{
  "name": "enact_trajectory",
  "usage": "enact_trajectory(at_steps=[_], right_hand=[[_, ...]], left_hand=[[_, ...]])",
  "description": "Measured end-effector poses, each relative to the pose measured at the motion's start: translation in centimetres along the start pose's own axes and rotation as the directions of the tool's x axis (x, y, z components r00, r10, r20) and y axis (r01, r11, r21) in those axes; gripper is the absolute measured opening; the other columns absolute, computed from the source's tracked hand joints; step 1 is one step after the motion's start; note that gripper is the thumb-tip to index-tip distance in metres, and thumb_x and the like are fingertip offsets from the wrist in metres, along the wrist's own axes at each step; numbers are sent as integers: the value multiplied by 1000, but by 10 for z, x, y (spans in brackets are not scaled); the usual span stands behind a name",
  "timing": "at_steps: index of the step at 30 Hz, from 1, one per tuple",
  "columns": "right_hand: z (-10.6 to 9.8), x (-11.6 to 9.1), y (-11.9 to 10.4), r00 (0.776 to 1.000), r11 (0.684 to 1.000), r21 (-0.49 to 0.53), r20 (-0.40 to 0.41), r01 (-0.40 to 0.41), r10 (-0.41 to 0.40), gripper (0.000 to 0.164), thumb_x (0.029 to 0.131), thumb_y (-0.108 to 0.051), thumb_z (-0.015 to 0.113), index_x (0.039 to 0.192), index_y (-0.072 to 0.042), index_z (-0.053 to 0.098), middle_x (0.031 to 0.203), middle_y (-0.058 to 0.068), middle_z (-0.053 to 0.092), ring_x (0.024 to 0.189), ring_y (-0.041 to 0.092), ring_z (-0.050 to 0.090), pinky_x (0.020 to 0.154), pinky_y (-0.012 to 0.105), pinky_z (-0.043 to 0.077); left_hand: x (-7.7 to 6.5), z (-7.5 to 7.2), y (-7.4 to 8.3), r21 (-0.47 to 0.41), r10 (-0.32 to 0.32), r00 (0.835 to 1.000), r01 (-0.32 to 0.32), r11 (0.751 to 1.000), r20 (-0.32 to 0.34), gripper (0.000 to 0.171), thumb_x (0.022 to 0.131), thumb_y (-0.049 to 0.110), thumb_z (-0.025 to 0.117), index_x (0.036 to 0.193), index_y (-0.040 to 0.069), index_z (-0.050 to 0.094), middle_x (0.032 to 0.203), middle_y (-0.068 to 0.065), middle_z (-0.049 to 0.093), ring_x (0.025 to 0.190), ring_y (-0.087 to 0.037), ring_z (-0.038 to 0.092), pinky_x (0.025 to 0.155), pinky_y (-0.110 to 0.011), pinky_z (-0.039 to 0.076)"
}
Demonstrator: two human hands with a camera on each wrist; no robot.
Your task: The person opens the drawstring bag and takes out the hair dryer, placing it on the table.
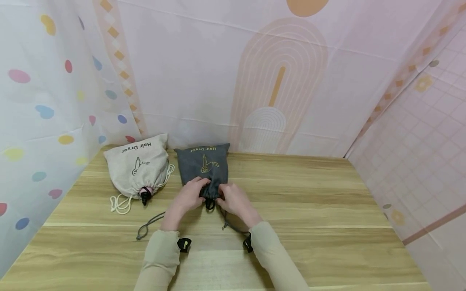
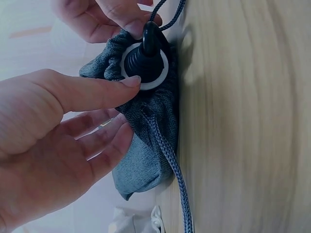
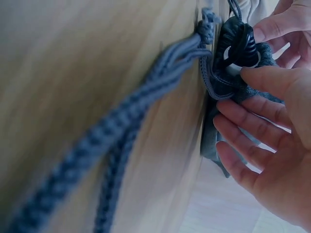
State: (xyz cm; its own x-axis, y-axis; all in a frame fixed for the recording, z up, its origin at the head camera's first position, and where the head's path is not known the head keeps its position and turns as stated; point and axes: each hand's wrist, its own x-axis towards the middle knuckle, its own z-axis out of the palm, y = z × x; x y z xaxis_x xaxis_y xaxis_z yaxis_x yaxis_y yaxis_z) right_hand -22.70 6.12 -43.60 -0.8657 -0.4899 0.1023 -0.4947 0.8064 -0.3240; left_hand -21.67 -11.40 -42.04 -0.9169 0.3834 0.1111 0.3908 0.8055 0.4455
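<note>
A dark grey drawstring bag [image 1: 191, 173] printed "Hair Dryer" in yellow lies on the table, its mouth toward me. From the gathered mouth pokes a hair dryer's end, with a white ring [image 2: 164, 77] around a ribbed black cord guard [image 2: 143, 65] and its loop. My left hand [image 1: 190, 196] pinches the mouth's left side, thumb at the ring's edge. On the opposite side, my right hand [image 1: 236, 199] holds the fabric, thumb beside the ring and fingers along the bag. Grey drawstrings [image 2: 167, 150] trail out both sides, knotted at the ends. The rest of the dryer is hidden inside.
To the left lies a beige bag [image 1: 145, 171] with the same print, white cords [image 1: 121, 205] and a black cord guard [image 1: 145, 197] sticking out. The wood-grain table [image 1: 309, 210] extends to the right. Patterned cloth [image 1: 196, 81] hangs behind and at both sides.
</note>
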Motion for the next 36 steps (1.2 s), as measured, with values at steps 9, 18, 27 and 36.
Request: enact_trajectory(at_steps=[9, 18, 27, 36], right_hand=[[-6, -11, 9, 999, 1000, -9, -33, 11, -11, 11, 85, -17, 69, 85, -8, 63, 77, 4, 65, 65, 13, 57, 55, 21, 41], [-14, -22, 20, 999, 1000, -11, -37, -17, 17, 12, 84, -15, 70, 80, -8, 61, 72, 3, 61, 61, 11, 51, 53, 21, 37], [-20, -32, 34, 997, 1000, 4, -74, -30, 30, 12, 83, -12, 70, 78, -7, 60, 68, 2, 58, 57, 10, 47, 50, 22, 36], [-25, -41, 49, 993, 1000, 11, -119, 13, -11, 13, 79, -9, 72, 76, -6, 60, 64, 2, 57, 56, 10, 48, 51, 21, 37]], left_hand=[[4, 9, 11, -19, 35, 999, -36, 999, -23, 47, 75, -10, 68, 121, -2, 58, 110, -21, 60, 101, -37, 60, 85, -46, 52], [12, 22, 27, -3, 38, 999, -38, 999, -34, 47, 76, -8, 70, 122, -1, 58, 112, -20, 61, 102, -37, 62, 86, -45, 53], [19, 32, 43, 2, 36, 999, -36, 999, -41, 46, 79, -6, 70, 122, 1, 59, 113, -18, 61, 99, -34, 63, 85, -43, 54], [27, 41, 51, -26, 113, 992, -114, 993, -53, 45, 79, -11, 66, 122, -1, 59, 115, -18, 60, 102, -34, 63, 87, -42, 53]])
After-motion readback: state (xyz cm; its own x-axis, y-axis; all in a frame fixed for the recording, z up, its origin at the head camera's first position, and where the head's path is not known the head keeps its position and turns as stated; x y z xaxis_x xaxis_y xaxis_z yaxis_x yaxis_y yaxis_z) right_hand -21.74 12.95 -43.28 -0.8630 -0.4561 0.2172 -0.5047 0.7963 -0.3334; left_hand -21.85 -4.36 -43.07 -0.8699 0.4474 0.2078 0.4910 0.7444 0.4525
